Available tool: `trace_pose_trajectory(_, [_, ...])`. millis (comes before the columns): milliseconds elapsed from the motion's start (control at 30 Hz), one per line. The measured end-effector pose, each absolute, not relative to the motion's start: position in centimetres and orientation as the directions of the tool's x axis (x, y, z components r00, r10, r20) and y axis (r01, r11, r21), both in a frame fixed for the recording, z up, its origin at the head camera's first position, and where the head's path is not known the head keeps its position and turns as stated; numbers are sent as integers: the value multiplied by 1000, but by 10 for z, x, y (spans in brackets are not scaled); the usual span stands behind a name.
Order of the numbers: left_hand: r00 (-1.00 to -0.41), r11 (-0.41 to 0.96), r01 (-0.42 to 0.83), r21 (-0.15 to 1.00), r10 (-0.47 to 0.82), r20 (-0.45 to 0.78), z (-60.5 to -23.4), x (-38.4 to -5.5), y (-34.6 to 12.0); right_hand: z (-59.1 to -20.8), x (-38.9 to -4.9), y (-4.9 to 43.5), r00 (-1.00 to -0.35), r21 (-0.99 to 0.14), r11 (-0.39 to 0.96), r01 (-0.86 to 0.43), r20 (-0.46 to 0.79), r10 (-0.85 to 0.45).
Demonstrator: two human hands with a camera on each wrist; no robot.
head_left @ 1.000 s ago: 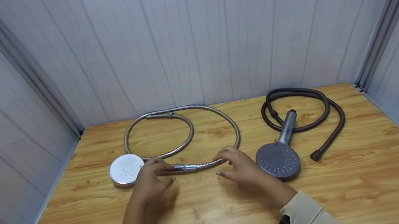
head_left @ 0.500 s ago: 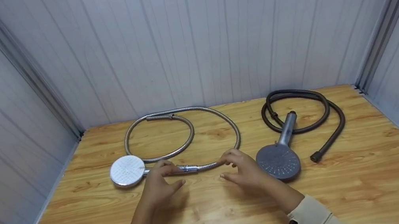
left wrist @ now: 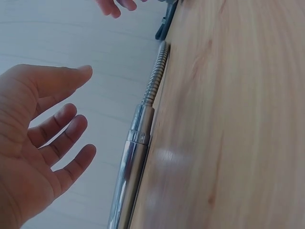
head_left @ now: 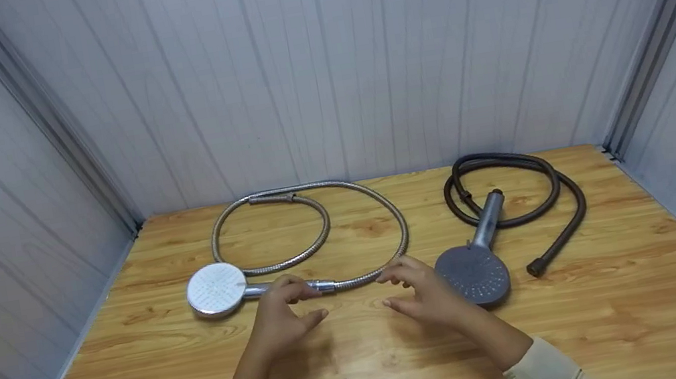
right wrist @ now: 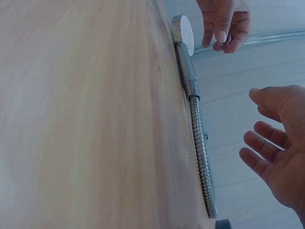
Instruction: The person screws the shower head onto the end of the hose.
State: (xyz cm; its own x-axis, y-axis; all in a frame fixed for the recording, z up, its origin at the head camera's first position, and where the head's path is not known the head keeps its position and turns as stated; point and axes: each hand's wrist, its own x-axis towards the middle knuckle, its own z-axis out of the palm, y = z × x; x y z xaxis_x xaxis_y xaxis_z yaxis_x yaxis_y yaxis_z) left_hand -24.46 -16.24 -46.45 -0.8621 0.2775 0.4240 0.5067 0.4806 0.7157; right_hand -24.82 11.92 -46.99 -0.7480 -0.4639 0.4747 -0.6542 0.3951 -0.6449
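Note:
A chrome handheld shower head (head_left: pixel 217 290) lies face up at the left, its handle joined to a silver metal hose (head_left: pixel 396 207) that loops behind it. My left hand (head_left: pixel 284 320) hovers above the table beside the handle, fingers loosely bent and holding nothing. In the left wrist view a gap separates that left hand (left wrist: pixel 43 138) from the handle (left wrist: pixel 127 176). My right hand (head_left: pixel 425 291) hovers near the hose, left of a grey shower head (head_left: pixel 473 273), also holding nothing. The right wrist view shows the right hand (right wrist: pixel 281 143) apart from the hose (right wrist: pixel 201 152).
A dark hose (head_left: pixel 568 227) lies coiled at the back right, behind the grey shower head, with its end fitting (head_left: pixel 536 267) pointing toward the front. The wooden table (head_left: pixel 367 374) is enclosed by white panel walls (head_left: pixel 319 70) at the back and both sides.
Both hands have drawn back slightly toward the front, and the left hand has also shifted right, uncovering more of the chrome handle. The shower heads and hoses lie as before.

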Motion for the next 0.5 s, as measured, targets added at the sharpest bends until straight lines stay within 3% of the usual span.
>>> trace_pose_trajectory(500, [-847, 462, 531, 710, 276, 454, -456, -237, -148, -469, -240, 140, -732, -617, 395, -681, 556, -394])
